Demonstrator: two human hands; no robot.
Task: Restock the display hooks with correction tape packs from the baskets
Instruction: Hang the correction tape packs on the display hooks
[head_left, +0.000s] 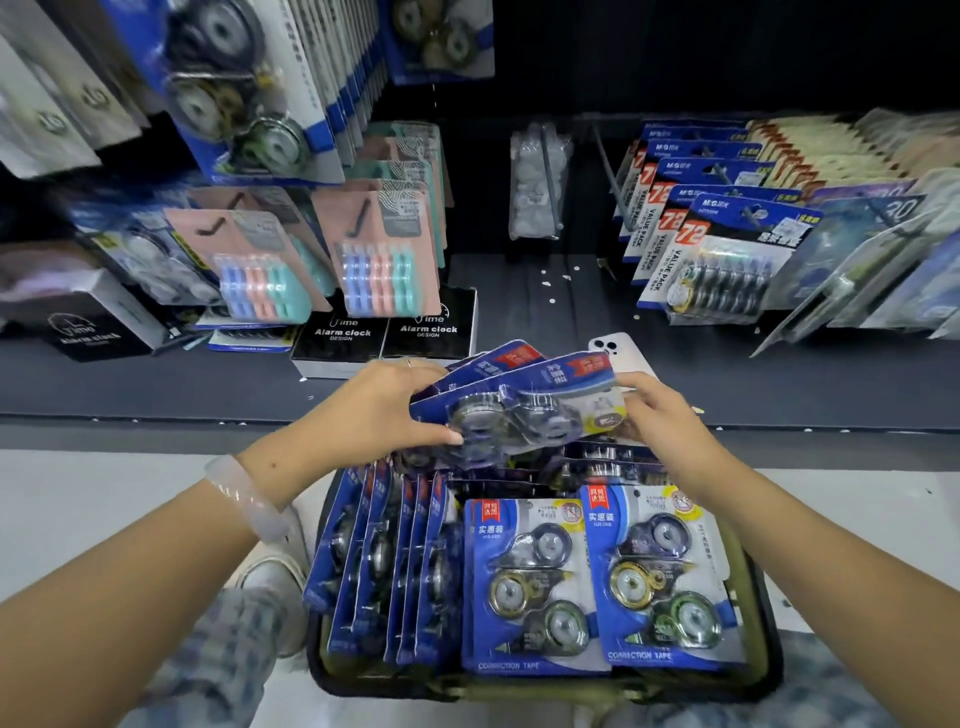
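Note:
A small stack of blue correction tape packs (524, 400) is held above the basket (540, 691). My left hand (384, 410) grips the stack's left end, thumb under the front pack. My right hand (657, 415) holds the right end. In the basket lie more blue packs: two face up (530, 582) and several standing on edge at the left (384, 566). Matching packs hang on a display hook at the upper left (234, 88). A bare hook (610, 171) juts from the dark back panel at centre right.
Pink-carded pastel tape sets (384, 249) and blue "72" value packs (727, 254) hang either side. Black alarm clock boxes (384, 332) and a white phone (621, 351) sit on the dark shelf. A clear bag (537, 182) hangs at centre. My white shoe (275, 571) is left of the basket.

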